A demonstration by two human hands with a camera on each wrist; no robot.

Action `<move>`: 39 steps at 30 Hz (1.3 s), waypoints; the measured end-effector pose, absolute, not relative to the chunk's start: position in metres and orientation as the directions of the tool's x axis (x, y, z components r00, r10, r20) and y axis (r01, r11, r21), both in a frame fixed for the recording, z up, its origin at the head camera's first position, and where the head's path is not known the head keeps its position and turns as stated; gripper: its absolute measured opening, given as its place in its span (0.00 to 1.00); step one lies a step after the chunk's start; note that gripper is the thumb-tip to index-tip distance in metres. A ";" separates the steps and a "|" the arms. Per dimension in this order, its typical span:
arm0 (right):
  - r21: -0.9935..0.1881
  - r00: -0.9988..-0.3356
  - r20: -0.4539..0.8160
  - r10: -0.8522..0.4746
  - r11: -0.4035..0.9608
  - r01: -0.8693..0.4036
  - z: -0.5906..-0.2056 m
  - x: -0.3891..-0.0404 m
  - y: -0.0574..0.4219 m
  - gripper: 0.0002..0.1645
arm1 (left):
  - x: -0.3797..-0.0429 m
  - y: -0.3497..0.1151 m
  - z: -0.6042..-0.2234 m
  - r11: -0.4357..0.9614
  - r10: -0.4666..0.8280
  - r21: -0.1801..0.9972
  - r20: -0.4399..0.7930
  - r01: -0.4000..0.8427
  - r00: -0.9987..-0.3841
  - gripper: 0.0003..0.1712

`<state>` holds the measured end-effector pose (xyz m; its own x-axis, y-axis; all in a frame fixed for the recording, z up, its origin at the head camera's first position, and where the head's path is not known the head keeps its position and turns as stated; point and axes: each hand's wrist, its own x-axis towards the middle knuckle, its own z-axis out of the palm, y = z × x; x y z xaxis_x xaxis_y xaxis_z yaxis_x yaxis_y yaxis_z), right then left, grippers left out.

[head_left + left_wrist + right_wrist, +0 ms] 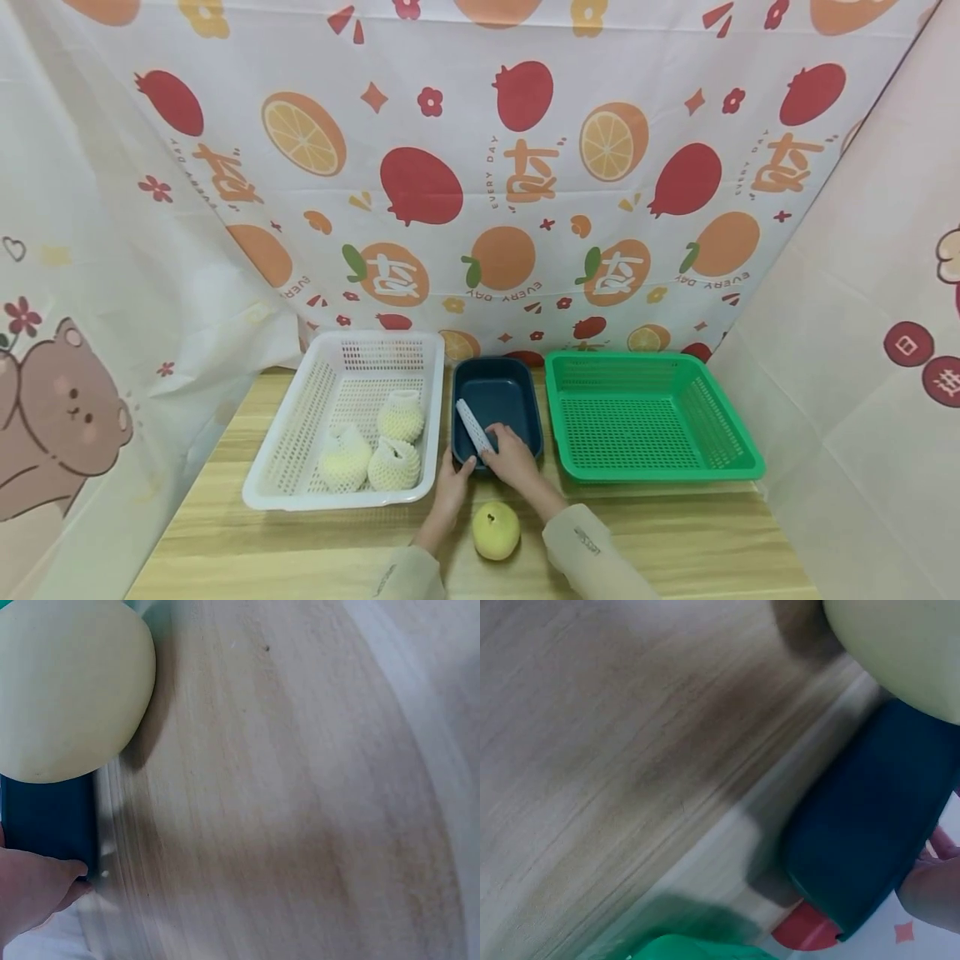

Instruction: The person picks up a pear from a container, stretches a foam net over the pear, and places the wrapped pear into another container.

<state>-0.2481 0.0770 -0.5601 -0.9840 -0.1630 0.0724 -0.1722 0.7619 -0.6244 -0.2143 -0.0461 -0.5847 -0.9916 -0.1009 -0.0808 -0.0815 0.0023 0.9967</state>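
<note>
My right hand (513,458) pinches a flattened white foam fruit net (472,425) over the dark blue basin (497,400). At the basin's front left corner, my left hand (450,485) grips the rim; the left wrist view shows the thumb and a finger of this hand (37,892) at the basin's corner (52,817). Between my forearms sits a bare, round yellow-green fruit (496,531), which looks like a pear. It looms large in both wrist views. The right wrist view shows only part of the right hand (934,885), beyond the basin, and the net is hidden there.
To the left stands a white basket (300,433) with three fruits in foam nets (394,463). A green basket (637,417) stands to the right of the basin. A fruit-printed curtain (480,183) hangs behind the wooden table (330,550).
</note>
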 end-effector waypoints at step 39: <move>-0.957 -0.976 0.160 0.151 0.265 -0.116 -0.541 -0.224 0.097 0.12 | -0.212 -0.042 -0.586 -0.030 -0.156 0.997 -0.070 -0.066 -0.985 0.33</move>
<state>-0.2243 0.0966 -0.5414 -0.9756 0.1509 0.1597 -0.1157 0.2650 -0.9573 -0.2122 -0.0417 -0.5863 -0.9853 -0.1562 -0.0699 -0.0661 -0.0297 0.9974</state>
